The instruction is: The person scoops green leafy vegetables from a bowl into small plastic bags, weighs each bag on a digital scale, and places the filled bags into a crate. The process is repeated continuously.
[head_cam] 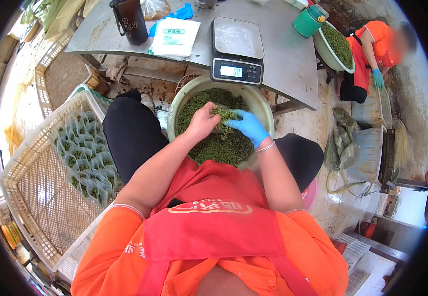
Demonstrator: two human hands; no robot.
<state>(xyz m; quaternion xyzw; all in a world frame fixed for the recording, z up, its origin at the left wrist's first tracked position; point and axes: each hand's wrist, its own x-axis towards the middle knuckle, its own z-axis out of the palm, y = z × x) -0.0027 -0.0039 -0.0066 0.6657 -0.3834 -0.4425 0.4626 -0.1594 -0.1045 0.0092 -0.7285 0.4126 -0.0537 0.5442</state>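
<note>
A large pale basin (267, 111) of green peppercorn-like berries (217, 148) stands between my knees. Above the berries, my bare left hand (203, 120) pinches the near side of a small clear plastic bag (219, 114) with green berries in it. My right hand (249, 125), in a blue glove, has its fingers at the bag's other side, against the berries. Just beyond the basin, a digital scale (238, 40) with a bare steel pan sits at the table's edge. Flat printed plastic bags (176, 37) lie stacked to its left.
The steel table (284, 66) also holds a dark bottle (129, 22), a blue glove (182, 13) and a green jug (308, 22). At left, a plastic crate (40, 192) contains filled clear bags (88, 155). A co-worker (371, 48) bends at the right beside another basin (334, 48).
</note>
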